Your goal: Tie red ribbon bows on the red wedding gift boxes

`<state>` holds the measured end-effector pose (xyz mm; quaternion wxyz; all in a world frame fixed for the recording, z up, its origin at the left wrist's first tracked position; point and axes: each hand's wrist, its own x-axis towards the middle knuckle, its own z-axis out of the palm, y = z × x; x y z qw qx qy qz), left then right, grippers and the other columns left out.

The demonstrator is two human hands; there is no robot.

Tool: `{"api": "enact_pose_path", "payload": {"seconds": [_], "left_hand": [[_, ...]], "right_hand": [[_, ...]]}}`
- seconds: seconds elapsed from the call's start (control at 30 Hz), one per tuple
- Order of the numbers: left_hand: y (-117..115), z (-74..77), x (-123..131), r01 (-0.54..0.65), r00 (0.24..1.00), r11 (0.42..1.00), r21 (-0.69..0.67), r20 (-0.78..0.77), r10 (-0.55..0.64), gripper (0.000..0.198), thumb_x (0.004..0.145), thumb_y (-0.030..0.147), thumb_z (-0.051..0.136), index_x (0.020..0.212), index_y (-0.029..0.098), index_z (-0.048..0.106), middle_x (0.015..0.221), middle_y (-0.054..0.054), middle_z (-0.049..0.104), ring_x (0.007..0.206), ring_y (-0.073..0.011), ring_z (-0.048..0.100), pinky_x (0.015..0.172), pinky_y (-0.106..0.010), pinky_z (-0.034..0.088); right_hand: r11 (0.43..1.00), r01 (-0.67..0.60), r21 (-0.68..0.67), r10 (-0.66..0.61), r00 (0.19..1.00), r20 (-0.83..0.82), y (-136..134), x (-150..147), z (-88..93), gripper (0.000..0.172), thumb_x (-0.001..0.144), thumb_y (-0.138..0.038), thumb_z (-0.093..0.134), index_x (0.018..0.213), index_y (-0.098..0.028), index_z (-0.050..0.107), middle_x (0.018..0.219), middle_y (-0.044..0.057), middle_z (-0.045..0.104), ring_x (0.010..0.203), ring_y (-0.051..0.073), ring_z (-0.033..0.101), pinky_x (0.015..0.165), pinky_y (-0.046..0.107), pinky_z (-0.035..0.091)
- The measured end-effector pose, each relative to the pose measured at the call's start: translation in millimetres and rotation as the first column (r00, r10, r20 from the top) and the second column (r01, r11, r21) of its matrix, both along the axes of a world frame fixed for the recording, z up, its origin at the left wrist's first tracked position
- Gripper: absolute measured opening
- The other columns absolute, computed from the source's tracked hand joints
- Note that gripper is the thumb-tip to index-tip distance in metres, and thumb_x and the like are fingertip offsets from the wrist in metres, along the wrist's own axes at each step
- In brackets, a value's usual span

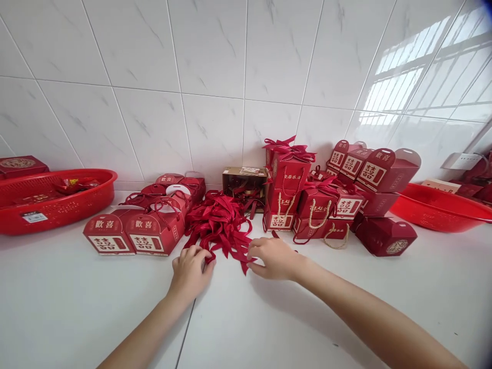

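A loose heap of red ribbons (219, 220) lies on the white surface (77, 297) just ahead of me. My left hand (190, 271) has its fingers curled around the near left end of the heap. My right hand (272, 258) pinches ribbon ends at the heap's near right edge. Left of the ribbons stand red gift boxes (132, 233) with gold characters. To the right, more red gift boxes (307, 205) with rope handles and ribbon bows are stacked.
A red plastic basket (54, 202) with small items sits at the far left, another red basket (438, 207) at the far right. An open brown cardboard box (246, 179) holds ribbons against the white tiled wall (215, 77). Dark red boxes (384, 233) lie right of the stack.
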<state>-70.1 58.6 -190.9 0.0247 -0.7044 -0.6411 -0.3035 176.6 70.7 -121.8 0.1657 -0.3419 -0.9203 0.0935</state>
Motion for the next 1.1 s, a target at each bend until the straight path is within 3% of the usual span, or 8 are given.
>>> {"api": "enact_pose_path", "payload": {"seconds": [0.17, 0.27, 0.33, 0.43, 0.6, 0.7, 0.87, 1.1], "left_hand": [[-2.8, 3.1, 1.0, 0.056, 0.997, 0.998, 0.038, 0.057, -0.058, 0.014, 0.081, 0.033, 0.056, 0.077, 0.023, 0.064, 0.089, -0.008, 0.066, 0.095, -0.0300, 0.055, 0.084, -0.048, 0.040], [-12.9, 10.6, 9.0, 0.182, 0.978, 0.982, 0.047, 0.095, -0.186, 0.016, 0.089, 0.028, 0.047, 0.089, 0.022, 0.062, 0.088, -0.005, 0.068, 0.089, -0.0230, 0.061, 0.084, -0.040, 0.045], [-21.4, 14.9, 16.8, 0.284, 0.951, 0.958, 0.041, 0.113, -0.287, 0.016, 0.091, 0.027, 0.046, 0.091, 0.021, 0.061, 0.088, -0.004, 0.068, 0.085, -0.0187, 0.062, 0.081, -0.034, 0.048], [-32.8, 17.7, 27.8, 0.388, 0.912, 0.920, 0.050, 0.123, -0.391, 0.015, 0.090, 0.026, 0.049, 0.087, 0.021, 0.062, 0.091, -0.005, 0.064, 0.090, -0.0175, 0.060, 0.082, -0.032, 0.050], [-40.1, 14.2, 32.3, 0.431, 0.893, 0.899, 0.078, 0.107, -0.437, 0.011, 0.085, 0.022, 0.058, 0.083, 0.023, 0.069, 0.105, -0.007, 0.058, 0.104, -0.0221, 0.052, 0.084, -0.035, 0.047], [-38.8, 10.7, 30.0, 0.451, 0.882, 0.887, 0.097, 0.105, -0.460, 0.010, 0.083, 0.020, 0.062, 0.083, 0.024, 0.071, 0.108, -0.007, 0.057, 0.105, -0.0228, 0.050, 0.081, -0.035, 0.047], [-34.2, 6.8, 29.3, 0.454, 0.874, 0.881, 0.133, 0.127, -0.470, 0.008, 0.082, 0.017, 0.062, 0.075, 0.020, 0.065, 0.094, -0.005, 0.060, 0.096, -0.0206, 0.052, 0.085, -0.037, 0.045], [-33.4, 9.2, 32.1, 0.451, 0.868, 0.884, 0.126, 0.167, -0.467, 0.012, 0.083, 0.017, 0.061, 0.072, 0.020, 0.057, 0.089, -0.004, 0.059, 0.090, -0.0187, 0.052, 0.081, -0.034, 0.045]], "right_hand": [[0.985, 0.023, -0.171, -0.064, 0.969, -0.240, 1.3, -32.5, -25.2, 0.015, 0.082, -0.026, 0.056, 0.088, -0.018, 0.068, 0.093, 0.009, 0.064, 0.083, 0.022, 0.059, 0.075, 0.035, 0.045], [0.935, -0.020, -0.353, -0.145, 0.890, -0.433, -2.1, -41.3, -42.6, 0.026, 0.088, -0.038, 0.051, 0.087, -0.017, 0.066, 0.090, 0.008, 0.061, 0.081, 0.020, 0.057, 0.076, 0.035, 0.045], [0.857, -0.105, -0.505, -0.210, 0.824, -0.527, -5.5, -44.5, -53.0, 0.040, 0.091, -0.049, 0.043, 0.080, -0.017, 0.063, 0.078, 0.006, 0.060, 0.071, 0.018, 0.056, 0.068, 0.033, 0.047], [0.687, -0.250, -0.683, -0.343, 0.717, -0.607, -9.8, -47.4, -62.2, 0.053, 0.091, -0.061, 0.035, 0.073, -0.017, 0.059, 0.065, 0.003, 0.056, 0.058, 0.014, 0.053, 0.056, 0.030, 0.045], [0.446, -0.468, -0.763, -0.546, 0.533, -0.646, -13.6, -47.7, -60.5, 0.037, 0.080, -0.054, 0.062, 0.079, -0.017, 0.061, 0.067, 0.001, 0.056, 0.059, 0.013, 0.055, 0.061, 0.028, 0.046], [0.363, -0.562, -0.744, -0.650, 0.419, -0.634, -10.4, -42.2, -53.1, 0.029, 0.075, -0.045, 0.070, 0.081, -0.017, 0.062, 0.073, 0.001, 0.060, 0.064, 0.013, 0.057, 0.064, 0.028, 0.048], [0.339, -0.650, -0.680, -0.763, 0.233, -0.603, 11.2, -18.7, -30.0, 0.018, 0.077, -0.037, 0.068, 0.079, -0.020, 0.064, 0.081, 0.000, 0.065, 0.073, 0.011, 0.060, 0.069, 0.023, 0.048], [0.455, -0.635, -0.624, -0.803, 0.010, -0.596, 32.7, 26.2, 10.2, 0.013, 0.086, -0.031, 0.061, 0.078, -0.020, 0.064, 0.075, -0.004, 0.065, 0.070, 0.008, 0.061, 0.070, 0.021, 0.050]]}}
